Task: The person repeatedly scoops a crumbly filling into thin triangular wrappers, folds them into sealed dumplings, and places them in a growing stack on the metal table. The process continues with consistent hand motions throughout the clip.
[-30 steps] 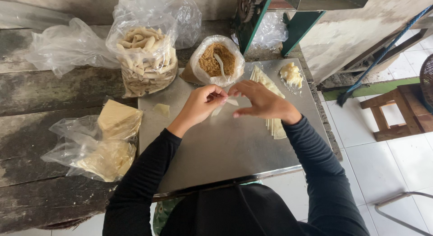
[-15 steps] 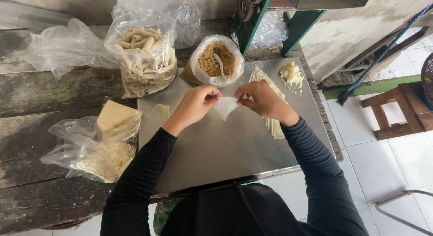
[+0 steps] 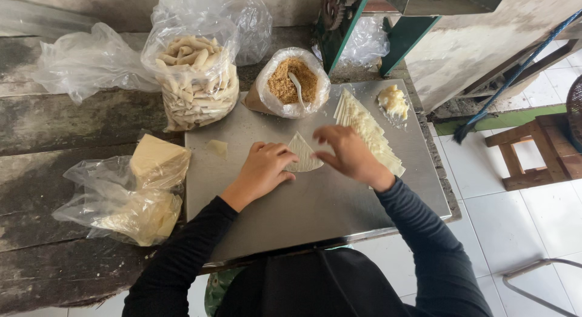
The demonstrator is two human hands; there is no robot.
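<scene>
Wrapper [image 3: 303, 152] work here: a thin triangular sheet of dough lies flat on the steel tray [image 3: 315, 214] in the middle of the bench [image 3: 66, 129], and the left hand [image 3: 264, 170] presses on its left edge with fingers loosely together, pinning it rather than gripping. The right hand [image 3: 348, 153] hovers at the sheet's right edge with fingers curled and slightly apart, nothing clamped in it as far as I can tell. To do this bit well, I'd say keep the pinning hand light so the sheet doesn't tear or stretch, and smooth it flat from the wide edge toward the tip. As for containers: a clear bag [image 3: 200, 80] at the back left is packed with pale finished rolls, and a smaller open bag [image 3: 292, 80] next to it holds brown crumbly filling with a white spoon [image 3: 298, 90] stuck in. Just right of the hands a stack of wrappers [image 3: 370, 129] is fanned out, and a blob of whitish paste [image 3: 393, 100] sits on the tray's far corner. Off the tray to the left, two plastic bags [image 3: 133, 202] hold pale yellowish blocks, maybe more dough sheets, hard to be sure.
</scene>
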